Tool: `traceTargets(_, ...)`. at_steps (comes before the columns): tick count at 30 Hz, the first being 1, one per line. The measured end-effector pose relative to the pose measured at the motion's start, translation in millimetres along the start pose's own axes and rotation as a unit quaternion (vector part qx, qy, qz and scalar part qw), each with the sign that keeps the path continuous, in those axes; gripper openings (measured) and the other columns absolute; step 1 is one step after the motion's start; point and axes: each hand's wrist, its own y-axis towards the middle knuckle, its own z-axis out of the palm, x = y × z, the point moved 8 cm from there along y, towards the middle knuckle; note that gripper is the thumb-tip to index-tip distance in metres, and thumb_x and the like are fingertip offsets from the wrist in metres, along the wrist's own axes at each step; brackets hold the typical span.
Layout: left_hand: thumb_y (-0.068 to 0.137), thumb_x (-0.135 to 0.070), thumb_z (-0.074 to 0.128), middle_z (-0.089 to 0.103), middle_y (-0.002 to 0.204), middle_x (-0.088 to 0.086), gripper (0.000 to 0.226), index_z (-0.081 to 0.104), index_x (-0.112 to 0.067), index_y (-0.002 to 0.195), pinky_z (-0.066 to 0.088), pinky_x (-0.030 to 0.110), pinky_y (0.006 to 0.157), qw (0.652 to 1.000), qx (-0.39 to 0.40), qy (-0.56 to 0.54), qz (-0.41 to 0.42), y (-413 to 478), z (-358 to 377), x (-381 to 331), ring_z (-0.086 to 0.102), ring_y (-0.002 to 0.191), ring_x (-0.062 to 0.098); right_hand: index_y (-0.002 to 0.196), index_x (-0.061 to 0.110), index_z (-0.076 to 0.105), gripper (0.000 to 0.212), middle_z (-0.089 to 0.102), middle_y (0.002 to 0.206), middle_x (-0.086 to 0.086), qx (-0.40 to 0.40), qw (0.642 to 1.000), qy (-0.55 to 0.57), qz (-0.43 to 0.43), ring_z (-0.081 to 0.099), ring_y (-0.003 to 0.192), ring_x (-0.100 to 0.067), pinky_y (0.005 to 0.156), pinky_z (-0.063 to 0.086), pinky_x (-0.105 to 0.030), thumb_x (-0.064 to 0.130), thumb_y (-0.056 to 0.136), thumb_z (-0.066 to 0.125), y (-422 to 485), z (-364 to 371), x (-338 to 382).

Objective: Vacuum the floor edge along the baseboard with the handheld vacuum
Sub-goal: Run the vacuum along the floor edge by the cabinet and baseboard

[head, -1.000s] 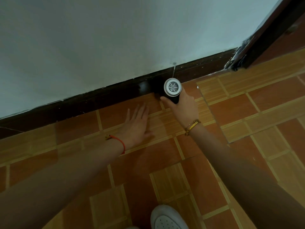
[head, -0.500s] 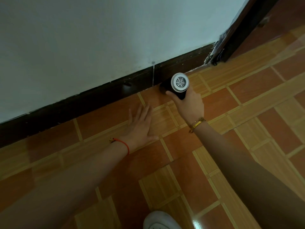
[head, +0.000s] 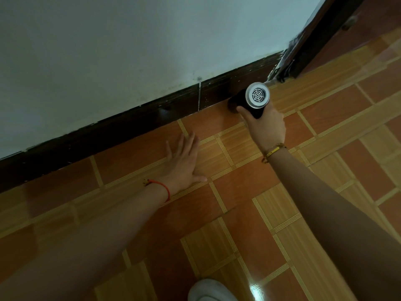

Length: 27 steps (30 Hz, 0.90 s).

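My right hand (head: 265, 124) grips a black handheld vacuum (head: 252, 101) with a round silver vented end cap facing me. Its nozzle end points at the dark brown baseboard (head: 134, 124) where it meets the orange and tan tiled floor (head: 238, 192); the nozzle tip is hidden behind the vacuum's body. My left hand (head: 184, 164) lies flat on the floor, fingers spread, to the left of the vacuum and a short way out from the baseboard. It holds nothing.
A pale wall (head: 130, 51) rises above the baseboard. A dark door frame (head: 312, 38) stands at the upper right, just past the vacuum. A white shoe (head: 208, 290) shows at the bottom edge.
My right hand has slid the vacuum to the right along the baseboard, past a vertical seam and closer to the door frame. My left hand stays flat on the floor.
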Motion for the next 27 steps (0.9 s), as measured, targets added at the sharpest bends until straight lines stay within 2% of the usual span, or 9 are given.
traceTargets(4, 0.075, -0.062, 0.068, -0.029, 0.161, 0.000, 0.125, -0.017, -0.018, 0.155, -0.014, 0.066, 0.114, 1.000, 0.005, -0.006, -0.001, -1, 0, 0, -0.026, 0.148, 0.029, 0.131, 0.012, 0.051, 0.075, 0.069, 0.110, -0.006, 0.002, 1.000, 0.003, -0.002, 0.066, 0.099, -0.026, 0.076, 0.056, -0.043, 0.064, 0.079, 0.064, 0, 3, 6)
traceTargets(9, 0.076, -0.063, 0.067, -0.027, 0.162, 0.000, 0.124, -0.016, -0.019, 0.155, -0.011, 0.067, 0.114, 1.000, 0.004, -0.003, -0.005, -1, -1, 0, -0.024, 0.148, 0.029, 0.130, 0.014, 0.053, 0.071, 0.071, 0.107, -0.001, 0.060, 0.996, 0.021, -0.069, 0.068, 0.093, -0.018, 0.072, 0.058, -0.035, 0.062, 0.079, 0.065, -12, 19, 26)
traceTargets(12, 0.074, -0.063, 0.069, -0.020, 0.164, 0.003, 0.124, -0.011, -0.017, 0.156, -0.011, 0.067, 0.115, 1.000, -0.003, 0.015, -0.010, 1, -5, -2, -0.019, 0.150, 0.031, 0.132, 0.017, 0.051, 0.072, 0.071, 0.108, -0.001, 0.070, 0.994, 0.020, -0.084, 0.067, 0.095, -0.022, 0.073, 0.057, -0.037, 0.063, 0.079, 0.064, -19, 27, 32)
traceTargets(15, 0.071, -0.065, 0.072, -0.010, 0.165, 0.010, 0.126, -0.004, -0.011, 0.156, -0.011, 0.066, 0.115, 0.998, -0.006, 0.061, -0.017, 5, -11, -7, -0.014, 0.151, 0.034, 0.131, 0.015, 0.052, 0.072, 0.071, 0.106, -0.002, 0.063, 0.994, 0.023, -0.081, 0.067, 0.092, -0.021, 0.067, 0.053, -0.031, 0.063, 0.080, 0.064, -17, 27, 31)
traceTargets(18, 0.069, -0.062, 0.075, -0.008, 0.165, 0.011, 0.128, -0.003, -0.012, 0.156, -0.010, 0.065, 0.116, 0.998, -0.011, 0.051, -0.022, 6, -13, -8, -0.013, 0.151, 0.033, 0.132, 0.011, 0.050, 0.074, 0.070, 0.104, -0.005, 0.040, 0.997, 0.006, -0.064, 0.067, 0.088, -0.022, 0.059, 0.045, -0.026, 0.063, 0.080, 0.064, -6, 19, 22)
traceTargets(23, 0.071, -0.054, 0.079, -0.010, 0.165, 0.007, 0.123, -0.002, -0.019, 0.157, -0.009, 0.065, 0.116, 1.000, -0.013, 0.011, -0.005, 5, -20, -11, -0.014, 0.151, 0.031, 0.136, 0.012, 0.047, 0.078, 0.069, 0.112, -0.007, 0.017, 1.000, 0.009, -0.009, 0.066, 0.101, -0.026, 0.076, 0.054, -0.037, 0.063, 0.080, 0.064, 13, 1, 0)
traceTargets(27, 0.074, -0.055, 0.076, -0.008, 0.166, 0.005, 0.117, 0.002, -0.019, 0.157, -0.007, 0.065, 0.117, 1.000, -0.029, -0.011, 0.001, 13, -31, -18, -0.014, 0.152, 0.027, 0.135, 0.013, 0.048, 0.076, 0.070, 0.110, -0.005, 0.024, 0.999, 0.014, -0.023, 0.067, 0.097, -0.024, 0.072, 0.054, -0.035, 0.063, 0.080, 0.064, 8, 6, 6)
